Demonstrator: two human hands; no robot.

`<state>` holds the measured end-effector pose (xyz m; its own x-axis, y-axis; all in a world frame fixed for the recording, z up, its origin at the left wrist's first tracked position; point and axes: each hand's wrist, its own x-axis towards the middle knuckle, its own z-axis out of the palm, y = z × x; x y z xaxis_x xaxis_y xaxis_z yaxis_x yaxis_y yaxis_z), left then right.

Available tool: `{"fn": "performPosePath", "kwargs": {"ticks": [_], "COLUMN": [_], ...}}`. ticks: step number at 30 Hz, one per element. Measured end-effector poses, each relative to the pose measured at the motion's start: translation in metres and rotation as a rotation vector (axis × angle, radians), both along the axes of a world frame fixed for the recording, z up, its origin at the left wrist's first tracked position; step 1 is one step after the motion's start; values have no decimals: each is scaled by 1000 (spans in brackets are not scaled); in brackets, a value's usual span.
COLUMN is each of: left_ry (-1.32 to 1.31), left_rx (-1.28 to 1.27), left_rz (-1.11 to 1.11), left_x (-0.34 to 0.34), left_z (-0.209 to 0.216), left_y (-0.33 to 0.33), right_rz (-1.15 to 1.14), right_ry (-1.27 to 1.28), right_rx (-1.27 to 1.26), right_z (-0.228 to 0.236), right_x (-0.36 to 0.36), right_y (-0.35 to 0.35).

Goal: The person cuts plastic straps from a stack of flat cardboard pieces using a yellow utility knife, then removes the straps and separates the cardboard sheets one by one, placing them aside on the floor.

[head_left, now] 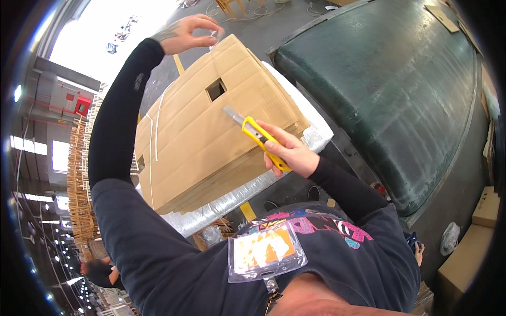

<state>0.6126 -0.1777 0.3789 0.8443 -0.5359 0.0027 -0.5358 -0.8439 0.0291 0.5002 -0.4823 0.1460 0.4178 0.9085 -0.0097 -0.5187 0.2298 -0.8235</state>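
Note:
A stack of flat brown cardboard sheets lies in front of me on a base wrapped in clear plastic film. Its top sheet has a square cut-out, and a loose white strap crosses its left part. My right hand is wrapped round a yellow utility knife; the blade is out and hangs over the cardboard, pointing to the far left. My left hand reaches to the far corner of the stack, fingers curled in a pinch around a small whitish bit that I cannot identify.
A large dark green-topped table stands close on the right. Cardboard boxes sit at the lower right. Wooden pieces are piled along the left, where another person is visible. Cables lie on the far floor.

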Motion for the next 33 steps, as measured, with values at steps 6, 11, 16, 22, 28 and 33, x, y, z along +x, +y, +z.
{"fn": "performPosePath", "kwargs": {"ticks": [6, 11, 16, 22, 28, 33], "left_ry": [-339, -375, -729, -1201, -240, 286], "left_rx": [-237, -593, -1086, -1624, -1914, -1906], "left_rz": [419, 751, 1158, 2152, 2564, 2456], "left_x": [-141, -309, -509, -751, -814, -795], "left_z": [-10, -55, -128, -299, -454, -502], "left_y": [28, 14, 46, 54, -2, -24], "right_rz": [-75, -99, -34, 567, 1189, 810], "right_ry": [108, -26, -186, -372, -128, -73], "right_rx": [47, -38, 136, 173, -511, -686], "right_z": [12, 26, 69, 76, -120, -240], "right_x": [3, -26, -71, -176, -358, -459], "right_y": [3, 30, 62, 161, 316, 435]}}
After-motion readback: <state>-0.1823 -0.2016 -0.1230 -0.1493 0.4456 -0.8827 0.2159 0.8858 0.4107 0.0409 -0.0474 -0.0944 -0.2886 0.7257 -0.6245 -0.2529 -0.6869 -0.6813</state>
